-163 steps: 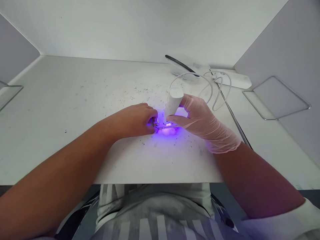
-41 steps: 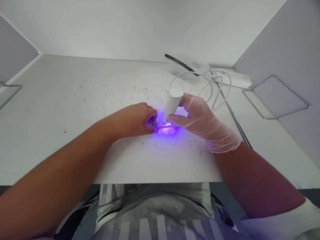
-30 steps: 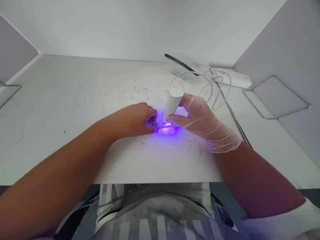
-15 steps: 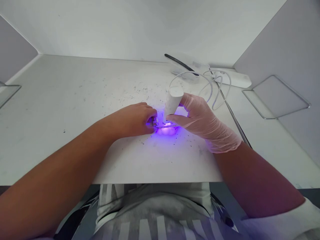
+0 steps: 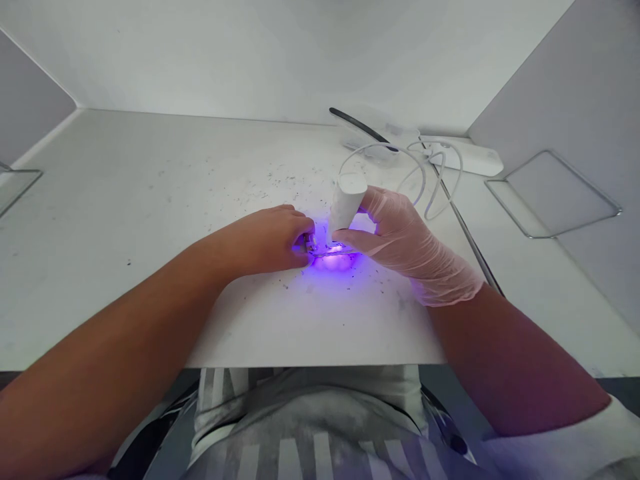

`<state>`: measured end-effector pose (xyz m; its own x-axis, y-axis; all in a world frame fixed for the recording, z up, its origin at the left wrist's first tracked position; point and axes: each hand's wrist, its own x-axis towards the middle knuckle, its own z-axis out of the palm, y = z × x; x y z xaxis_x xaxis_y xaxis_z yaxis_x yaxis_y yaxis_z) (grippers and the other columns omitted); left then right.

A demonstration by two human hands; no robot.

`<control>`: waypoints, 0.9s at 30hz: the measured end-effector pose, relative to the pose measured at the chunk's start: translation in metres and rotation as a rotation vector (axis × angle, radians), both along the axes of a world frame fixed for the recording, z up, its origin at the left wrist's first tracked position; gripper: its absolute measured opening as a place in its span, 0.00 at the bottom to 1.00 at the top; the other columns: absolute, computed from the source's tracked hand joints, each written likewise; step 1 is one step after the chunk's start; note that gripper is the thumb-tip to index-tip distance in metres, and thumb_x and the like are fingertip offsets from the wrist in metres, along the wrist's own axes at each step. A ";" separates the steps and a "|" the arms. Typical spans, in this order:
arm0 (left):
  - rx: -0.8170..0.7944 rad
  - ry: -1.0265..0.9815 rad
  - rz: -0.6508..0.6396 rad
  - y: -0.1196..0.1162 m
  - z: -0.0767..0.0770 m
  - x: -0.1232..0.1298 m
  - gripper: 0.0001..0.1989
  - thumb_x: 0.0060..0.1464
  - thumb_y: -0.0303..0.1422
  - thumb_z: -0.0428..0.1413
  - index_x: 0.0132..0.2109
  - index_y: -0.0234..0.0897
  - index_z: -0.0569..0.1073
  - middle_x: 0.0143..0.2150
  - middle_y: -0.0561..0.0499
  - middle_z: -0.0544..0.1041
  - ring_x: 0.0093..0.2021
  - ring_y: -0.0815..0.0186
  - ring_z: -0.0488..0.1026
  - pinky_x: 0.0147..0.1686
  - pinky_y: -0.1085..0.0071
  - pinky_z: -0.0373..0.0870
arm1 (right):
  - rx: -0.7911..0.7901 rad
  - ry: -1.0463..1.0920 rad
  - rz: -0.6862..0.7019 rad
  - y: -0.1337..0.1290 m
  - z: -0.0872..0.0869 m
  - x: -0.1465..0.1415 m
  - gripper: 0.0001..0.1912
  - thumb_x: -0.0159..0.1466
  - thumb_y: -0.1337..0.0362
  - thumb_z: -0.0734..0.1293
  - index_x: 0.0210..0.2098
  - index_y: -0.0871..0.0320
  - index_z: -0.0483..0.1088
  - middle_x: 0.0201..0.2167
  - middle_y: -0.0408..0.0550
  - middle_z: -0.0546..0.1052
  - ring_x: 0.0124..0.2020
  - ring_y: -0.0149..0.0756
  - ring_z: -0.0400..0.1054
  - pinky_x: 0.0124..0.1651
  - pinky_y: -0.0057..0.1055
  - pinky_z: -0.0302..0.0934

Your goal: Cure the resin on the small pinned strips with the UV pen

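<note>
My right hand (image 5: 385,233), in a thin clear glove, grips a white handheld UV lamp (image 5: 347,200) by its sides, thumb in front. The lamp stands almost upright and casts violet light straight down. Under it, close to the white tabletop (image 5: 280,320), lies a small piece with a thin shiny edge (image 5: 334,251), washed out by the glow. My bare left hand (image 5: 273,239) is closed at its left end, around a small shiny metallic part (image 5: 310,244). The fingers hide most of that part, so its kind is unclear.
A white cable (image 5: 425,173) loops behind the lamp towards a long white device (image 5: 467,158) at the back right. Beside it are a black strip (image 5: 357,124) and clear plastic pieces (image 5: 375,152). Dark specks dot the tabletop. A wire frame (image 5: 550,193) is at the right wall.
</note>
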<state>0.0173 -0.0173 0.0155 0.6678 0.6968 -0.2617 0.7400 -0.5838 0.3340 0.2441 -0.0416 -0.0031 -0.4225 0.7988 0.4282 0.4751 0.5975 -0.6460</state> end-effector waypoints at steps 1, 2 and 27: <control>0.001 -0.002 -0.002 0.000 0.000 0.000 0.10 0.59 0.40 0.58 0.34 0.39 0.73 0.33 0.51 0.75 0.35 0.64 0.69 0.34 0.65 0.62 | 0.000 -0.002 0.000 0.000 -0.001 0.000 0.07 0.63 0.60 0.71 0.38 0.56 0.76 0.35 0.45 0.79 0.35 0.37 0.74 0.40 0.36 0.66; 0.001 -0.002 -0.003 0.001 -0.001 0.000 0.10 0.59 0.41 0.58 0.34 0.39 0.73 0.33 0.50 0.75 0.35 0.64 0.69 0.34 0.65 0.62 | 0.000 -0.002 -0.001 0.001 -0.001 0.000 0.07 0.63 0.60 0.71 0.37 0.56 0.75 0.35 0.45 0.79 0.35 0.37 0.74 0.40 0.37 0.66; -0.004 0.012 -0.001 -0.001 0.002 0.000 0.10 0.58 0.41 0.58 0.34 0.39 0.72 0.34 0.50 0.75 0.35 0.64 0.69 0.34 0.65 0.61 | -0.005 0.004 -0.002 0.000 -0.001 0.000 0.07 0.63 0.60 0.72 0.38 0.55 0.76 0.35 0.44 0.78 0.36 0.37 0.73 0.40 0.36 0.65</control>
<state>0.0174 -0.0185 0.0174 0.6650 0.6953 -0.2728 0.7437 -0.5827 0.3277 0.2445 -0.0412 -0.0039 -0.4189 0.8018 0.4262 0.4734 0.5933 -0.6510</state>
